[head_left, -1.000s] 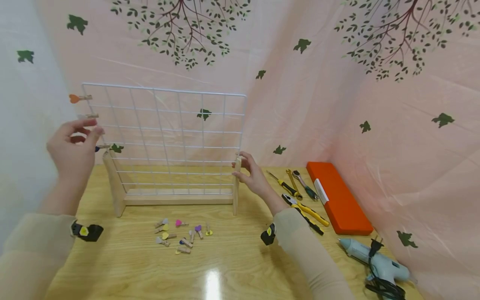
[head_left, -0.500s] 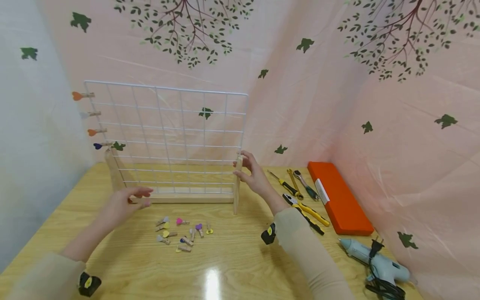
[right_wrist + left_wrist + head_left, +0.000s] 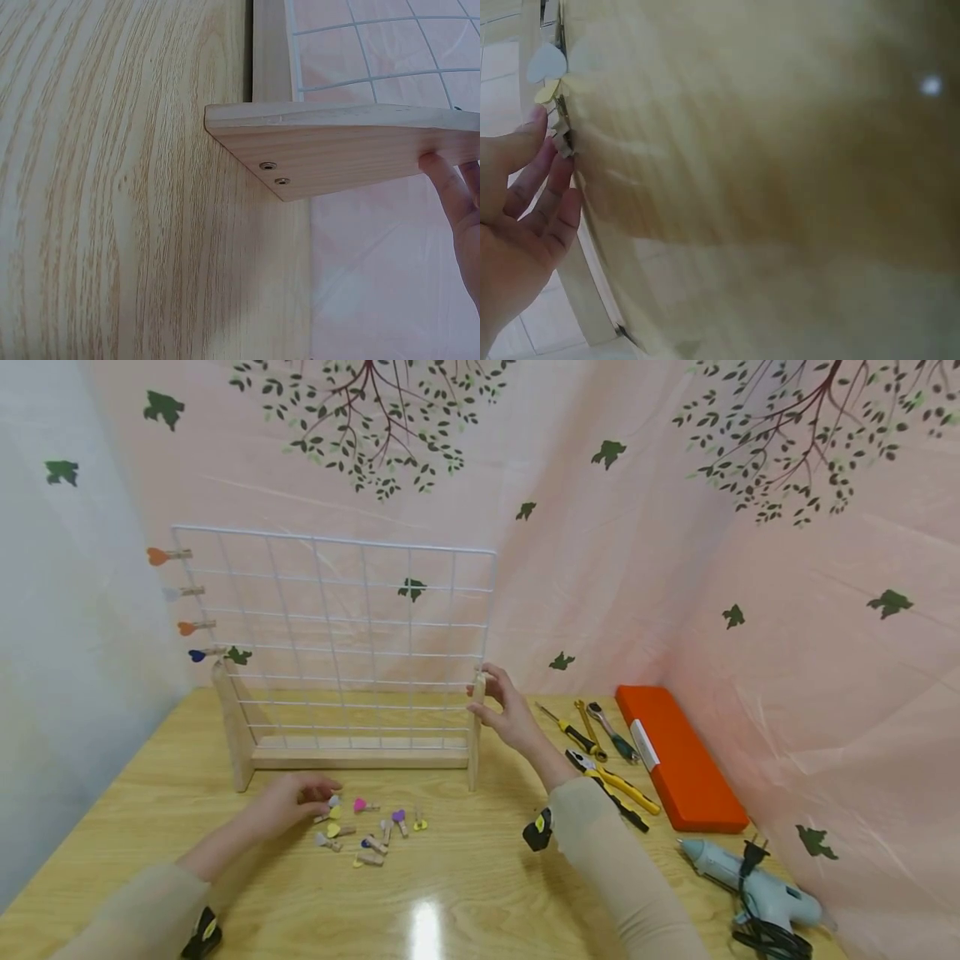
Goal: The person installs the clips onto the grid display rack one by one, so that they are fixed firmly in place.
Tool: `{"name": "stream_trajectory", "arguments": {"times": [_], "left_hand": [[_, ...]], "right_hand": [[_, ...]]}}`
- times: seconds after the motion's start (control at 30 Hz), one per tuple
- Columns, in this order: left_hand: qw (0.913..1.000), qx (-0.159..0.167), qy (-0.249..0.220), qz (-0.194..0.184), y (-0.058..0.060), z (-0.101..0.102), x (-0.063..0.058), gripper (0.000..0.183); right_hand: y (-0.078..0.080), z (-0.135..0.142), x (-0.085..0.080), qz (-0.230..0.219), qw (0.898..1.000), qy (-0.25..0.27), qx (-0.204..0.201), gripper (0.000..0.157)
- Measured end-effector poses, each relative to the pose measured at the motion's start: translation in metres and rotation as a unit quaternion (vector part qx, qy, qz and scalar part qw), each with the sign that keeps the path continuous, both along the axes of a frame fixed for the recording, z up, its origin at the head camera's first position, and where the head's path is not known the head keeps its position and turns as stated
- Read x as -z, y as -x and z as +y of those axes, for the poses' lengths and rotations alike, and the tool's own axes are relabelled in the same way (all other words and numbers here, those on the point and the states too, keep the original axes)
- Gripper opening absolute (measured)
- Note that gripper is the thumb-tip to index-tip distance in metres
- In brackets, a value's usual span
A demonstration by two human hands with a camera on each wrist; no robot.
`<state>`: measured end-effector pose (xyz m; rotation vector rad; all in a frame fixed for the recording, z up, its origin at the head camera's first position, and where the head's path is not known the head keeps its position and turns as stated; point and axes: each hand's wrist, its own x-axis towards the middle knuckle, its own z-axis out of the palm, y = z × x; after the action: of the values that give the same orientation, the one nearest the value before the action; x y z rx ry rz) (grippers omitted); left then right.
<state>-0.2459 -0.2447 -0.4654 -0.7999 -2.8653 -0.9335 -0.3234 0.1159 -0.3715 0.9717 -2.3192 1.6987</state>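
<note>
At the lower left of the head view, the left hand (image 3: 283, 807) reaches the edge of the loose clips (image 3: 372, 844) on the table (image 3: 480, 893), thumb and fingers curved at a yellow-heart clip (image 3: 546, 93); whether they pinch it, I cannot tell. Near the centre, the right hand (image 3: 508, 708) grips the right post (image 3: 473, 760) of the rack (image 3: 360, 760). Four more clips (image 3: 185, 628) line its left edge, upper left. Pliers (image 3: 630, 791) lie at lower right.

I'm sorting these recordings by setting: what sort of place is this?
Probably a tabletop craft corner: small pegs and a glue gun lie on the wooden table, with a leaf-print curtain behind.
</note>
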Motion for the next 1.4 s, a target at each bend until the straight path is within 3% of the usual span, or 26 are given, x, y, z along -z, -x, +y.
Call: {"name": "stream_trajectory", "arguments": {"times": [0.13, 0.33, 0.5, 0.63, 0.73, 0.83, 0.93, 1.1, 1.23, 1.33, 1.4], "left_hand": [[0.9998, 0.015, 0.01, 0.002, 0.001, 0.003, 0.0, 0.024], [0.9995, 0.009, 0.028, -0.012, 0.002, 0.006, -0.003, 0.014], [0.9996, 0.007, 0.008, -0.026, 0.004, 0.006, -0.005, 0.005], [1.0, 0.001, -0.008, -0.005, 0.005, 0.005, -0.015, 0.004], [0.9998, -0.012, -0.017, 0.006, 0.005, 0.003, -0.034, 0.006], [0.9989, -0.038, -0.018, 0.019, 0.004, 0.001, -0.059, 0.008], [0.9952, -0.073, -0.023, 0.061, 0.004, -0.002, -0.085, 0.012], [0.9846, -0.113, -0.089, 0.1, 0.005, -0.01, -0.13, 0.013], [0.965, -0.15, -0.12, 0.178, 0.004, -0.014, -0.168, 0.012], [0.9377, -0.16, -0.138, 0.276, 0.005, -0.018, -0.197, 0.008], [0.9211, -0.161, -0.153, 0.32, 0.008, -0.022, -0.215, 0.008]], "right_hand": [[-0.001, 0.0, 0.002, -0.001, 1.0, -0.006, 0.002, 0.057], [0.0, 0.0, 0.002, -0.004, 1.0, -0.006, 0.002, 0.057], [0.0, 0.0, 0.0, 0.0, 1.0, -0.001, -0.002, 0.057], [0.001, 0.0, 0.0, 0.003, 1.0, 0.004, -0.005, 0.058], [0.001, 0.0, 0.001, 0.0, 1.0, 0.003, -0.004, 0.057], [0.0, -0.001, 0.001, -0.006, 1.0, 0.001, -0.002, 0.056], [0.0, -0.001, 0.001, -0.01, 1.0, -0.001, 0.0, 0.056], [0.0, -0.001, 0.001, -0.009, 1.0, 0.0, 0.0, 0.057], [0.001, 0.0, 0.002, -0.006, 1.0, 0.002, -0.002, 0.057], [0.002, 0.0, 0.003, -0.005, 1.0, 0.001, -0.002, 0.057], [0.002, 0.0, 0.003, -0.006, 1.0, 0.001, -0.002, 0.057]]}}
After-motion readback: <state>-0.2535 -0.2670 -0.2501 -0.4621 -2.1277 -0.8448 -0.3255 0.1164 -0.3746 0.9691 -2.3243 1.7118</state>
